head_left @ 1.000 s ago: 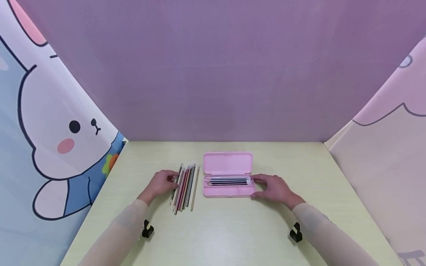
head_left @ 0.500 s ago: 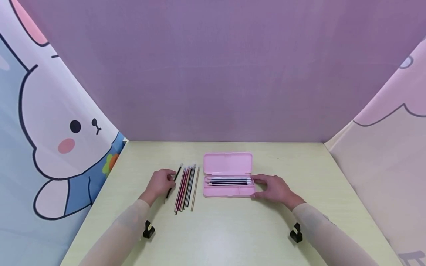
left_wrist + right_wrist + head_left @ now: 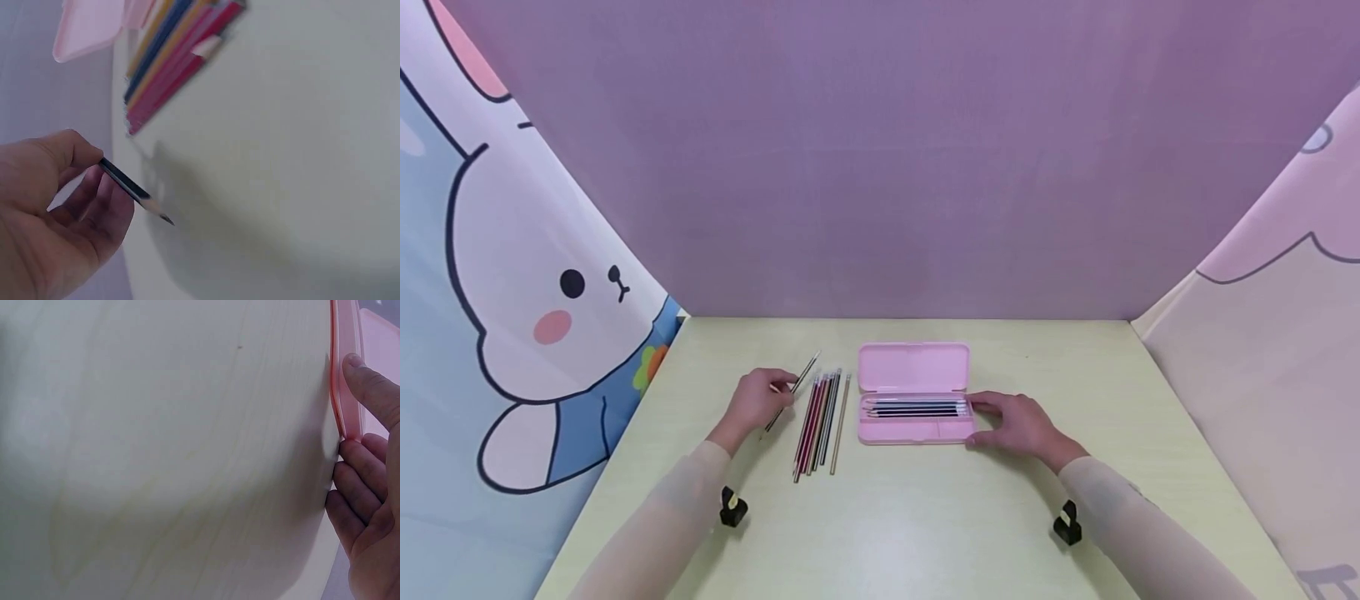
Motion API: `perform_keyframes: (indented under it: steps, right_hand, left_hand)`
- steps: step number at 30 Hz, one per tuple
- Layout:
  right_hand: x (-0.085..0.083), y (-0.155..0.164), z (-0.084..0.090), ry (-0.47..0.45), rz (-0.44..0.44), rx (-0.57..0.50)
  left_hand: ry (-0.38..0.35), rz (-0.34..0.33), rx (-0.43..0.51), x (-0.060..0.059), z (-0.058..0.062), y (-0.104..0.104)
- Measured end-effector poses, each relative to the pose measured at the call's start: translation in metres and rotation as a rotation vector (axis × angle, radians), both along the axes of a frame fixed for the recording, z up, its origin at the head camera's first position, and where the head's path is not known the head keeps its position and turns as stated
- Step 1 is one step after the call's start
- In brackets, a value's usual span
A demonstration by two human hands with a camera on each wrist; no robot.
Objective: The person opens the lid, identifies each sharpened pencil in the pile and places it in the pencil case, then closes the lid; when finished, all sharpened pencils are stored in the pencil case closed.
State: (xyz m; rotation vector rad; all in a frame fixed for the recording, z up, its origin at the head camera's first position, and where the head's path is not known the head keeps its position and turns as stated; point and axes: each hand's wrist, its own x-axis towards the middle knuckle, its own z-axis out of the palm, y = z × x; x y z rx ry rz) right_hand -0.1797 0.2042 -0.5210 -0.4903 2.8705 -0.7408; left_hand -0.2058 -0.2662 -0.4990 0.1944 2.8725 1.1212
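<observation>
My left hand [image 3: 758,402] pinches a dark pencil [image 3: 793,390] between thumb and fingers, raised at a slant just left of a row of several coloured pencils [image 3: 818,421] lying on the table. In the left wrist view the held pencil [image 3: 132,190] points its sharpened tip down over the pale tabletop, with the pencil row [image 3: 177,67] beyond it. An open pink pencil case [image 3: 913,367] lies in the middle with several pencils [image 3: 916,408] in its tray. My right hand [image 3: 1017,422] holds the case's right end; its thumb [image 3: 374,387] lies on the rim [image 3: 347,369] and its fingertips touch the side.
The pale yellow-green table [image 3: 925,517] is walled by a purple backdrop [image 3: 895,167] behind and cartoon-print curtains at left [image 3: 512,317] and right [image 3: 1270,350]. Small black mounts sit by each forearm [image 3: 732,508] [image 3: 1066,525].
My left hand has pulled one dark pencil out of the row, lifted it and swung it leftward at a slant. The right hand and the case have stayed still.
</observation>
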Motion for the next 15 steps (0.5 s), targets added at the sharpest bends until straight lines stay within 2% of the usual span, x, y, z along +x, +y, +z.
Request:
perform_keyframes:
  steps: [7,15]
  right_hand:
    - [0.000,0.001,0.002,-0.020,-0.010,-0.002]
    - [-0.001,0.001,0.000,-0.016,-0.008,-0.006]
  left_hand:
    - [-0.029,-0.102,0.037,-0.010,0.023,0.034]
    - [-0.056,-0.242,0.105,-0.021,0.030,0.085]
